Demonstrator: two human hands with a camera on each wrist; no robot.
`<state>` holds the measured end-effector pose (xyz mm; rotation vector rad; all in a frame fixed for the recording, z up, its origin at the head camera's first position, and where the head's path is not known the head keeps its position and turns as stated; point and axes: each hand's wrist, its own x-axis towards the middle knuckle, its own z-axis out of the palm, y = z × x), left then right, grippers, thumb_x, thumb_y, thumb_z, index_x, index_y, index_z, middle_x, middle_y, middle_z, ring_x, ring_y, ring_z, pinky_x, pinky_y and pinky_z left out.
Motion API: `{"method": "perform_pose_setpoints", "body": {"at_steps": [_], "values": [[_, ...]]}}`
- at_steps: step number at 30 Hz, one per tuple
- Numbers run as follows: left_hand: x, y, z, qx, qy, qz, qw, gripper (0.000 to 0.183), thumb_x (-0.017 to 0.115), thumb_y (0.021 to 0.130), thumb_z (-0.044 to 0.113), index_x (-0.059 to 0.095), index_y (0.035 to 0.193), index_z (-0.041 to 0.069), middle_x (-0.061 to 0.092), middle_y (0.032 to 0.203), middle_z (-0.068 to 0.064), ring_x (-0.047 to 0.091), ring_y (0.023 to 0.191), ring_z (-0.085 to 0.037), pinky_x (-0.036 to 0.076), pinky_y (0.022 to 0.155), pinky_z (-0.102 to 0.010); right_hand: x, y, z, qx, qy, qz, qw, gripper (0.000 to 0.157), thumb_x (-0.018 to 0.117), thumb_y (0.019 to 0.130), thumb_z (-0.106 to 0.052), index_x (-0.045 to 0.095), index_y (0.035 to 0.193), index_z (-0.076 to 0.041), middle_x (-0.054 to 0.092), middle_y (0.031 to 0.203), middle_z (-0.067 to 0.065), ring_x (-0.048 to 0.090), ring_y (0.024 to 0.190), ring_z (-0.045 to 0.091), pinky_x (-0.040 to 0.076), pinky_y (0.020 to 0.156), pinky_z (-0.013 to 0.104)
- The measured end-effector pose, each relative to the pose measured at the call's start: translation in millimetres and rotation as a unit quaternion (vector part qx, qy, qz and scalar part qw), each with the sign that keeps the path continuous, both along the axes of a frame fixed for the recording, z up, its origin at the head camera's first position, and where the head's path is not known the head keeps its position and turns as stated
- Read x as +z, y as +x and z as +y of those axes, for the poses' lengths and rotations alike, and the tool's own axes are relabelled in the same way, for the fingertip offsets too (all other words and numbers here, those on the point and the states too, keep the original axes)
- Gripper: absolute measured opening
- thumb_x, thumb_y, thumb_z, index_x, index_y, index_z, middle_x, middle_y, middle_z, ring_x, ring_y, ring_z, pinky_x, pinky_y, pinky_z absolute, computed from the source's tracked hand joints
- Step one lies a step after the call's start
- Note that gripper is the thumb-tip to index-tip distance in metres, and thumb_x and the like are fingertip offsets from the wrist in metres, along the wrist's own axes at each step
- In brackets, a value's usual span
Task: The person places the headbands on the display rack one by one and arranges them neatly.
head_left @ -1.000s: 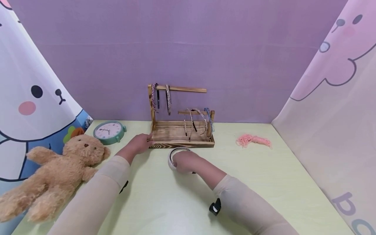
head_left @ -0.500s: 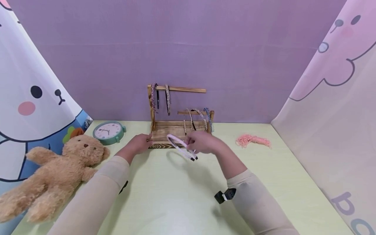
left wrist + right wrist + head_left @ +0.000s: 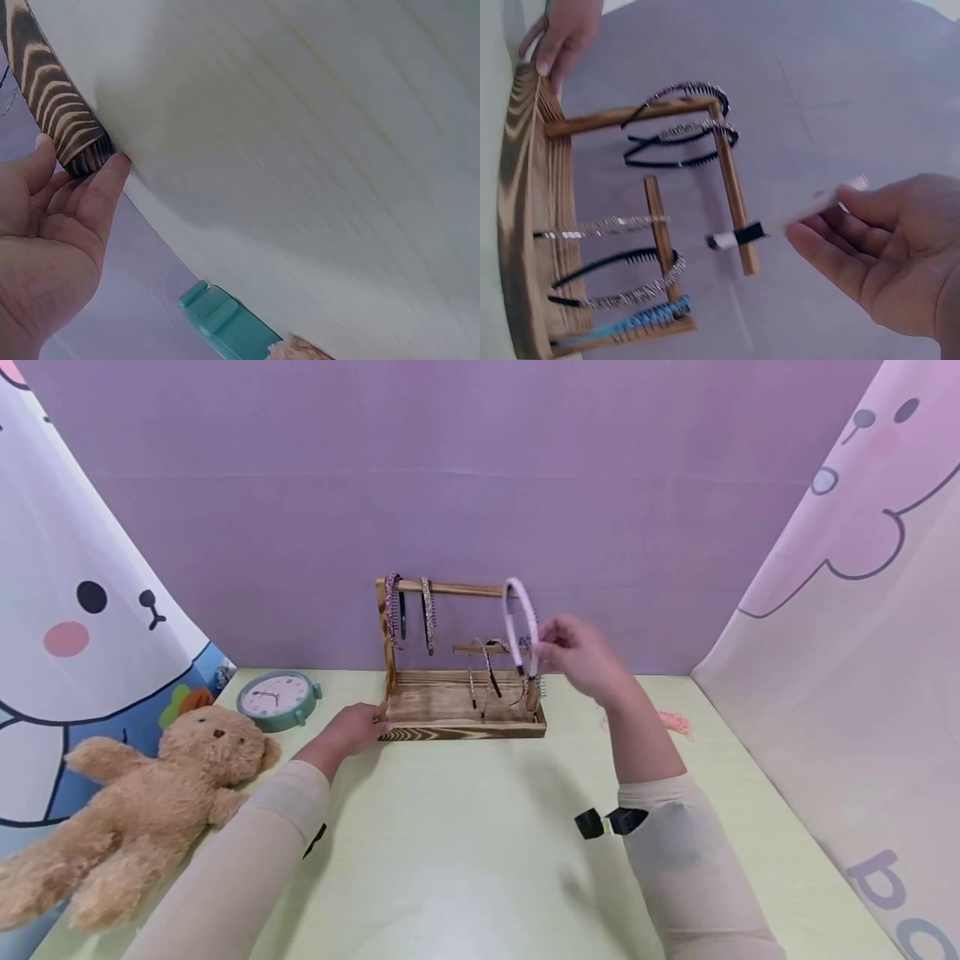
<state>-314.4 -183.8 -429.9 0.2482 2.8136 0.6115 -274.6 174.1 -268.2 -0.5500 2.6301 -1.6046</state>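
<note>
My right hand (image 3: 583,658) pinches a pale pink headband (image 3: 529,614) between thumb and fingers. It holds the band upright near the free right end of the upper bar (image 3: 468,588) of a wooden headband stand (image 3: 465,732). In the right wrist view the band's black-tipped ends (image 3: 739,236) point toward that bar. Two glittery headbands (image 3: 428,614) hang at the upper bar's left. On the lower bar (image 3: 468,648) hang several more, including a blue one (image 3: 641,321). My left hand (image 3: 352,729) grips the stand's front left corner (image 3: 88,154), thumb and fingers on either side.
A teal alarm clock (image 3: 279,700) lies left of the stand, with a brown teddy bear (image 3: 165,802) nearer along the table's left side. Pink yarn (image 3: 677,723) lies at the right, partly behind my right arm. A purple backdrop (image 3: 600,485) rises behind the stand.
My right hand has picked the headband up off the table and raised it up and right to the upper bar's height, turning it upright. My left hand has stayed on the stand's corner.
</note>
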Motion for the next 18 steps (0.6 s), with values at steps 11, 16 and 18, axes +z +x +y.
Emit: {"method": "perform_pose_setpoints", "body": {"at_steps": [11, 16, 18], "values": [[-1.4, 0.3, 0, 0.002, 0.003, 0.001, 1.0000, 0.059, 0.047, 0.105, 0.030, 0.028, 0.153, 0.004, 0.039, 0.152, -0.023, 0.031, 0.142, -0.045, 0.025, 0.118, -0.056, 3.6, -39.6, 7, -0.143, 0.010, 0.071, 0.987, 0.017, 0.055, 0.100, -0.007, 0.054, 0.114, 0.001, 0.059, 0.110, 0.014, 0.062, 0.101, 0.026, 0.058, 0.088, 0.028], [-0.3, 0.5, 1, 0.004, 0.002, -0.003, 1.0000, 0.059, 0.048, 0.104, 0.031, 0.029, 0.153, 0.004, 0.038, 0.152, -0.023, 0.031, 0.142, -0.045, 0.025, 0.118, -0.057, -7.1, -60.6, 2, -0.152, -0.010, 0.077, 0.985, 0.017, 0.056, 0.099, -0.007, 0.056, 0.115, 0.001, 0.059, 0.108, 0.013, 0.062, 0.099, 0.024, 0.058, 0.087, 0.027], [0.7, 0.7, 1, 0.006, 0.003, -0.005, 1.0000, 0.059, 0.048, 0.104, 0.031, 0.028, 0.153, 0.004, 0.037, 0.153, -0.023, 0.030, 0.142, -0.045, 0.025, 0.118, -0.057, -11.2, -67.2, -2, -0.152, -0.016, 0.077, 0.985, 0.017, 0.056, 0.099, -0.007, 0.056, 0.114, 0.001, 0.059, 0.107, 0.013, 0.062, 0.097, 0.023, 0.058, 0.086, 0.026]]}}
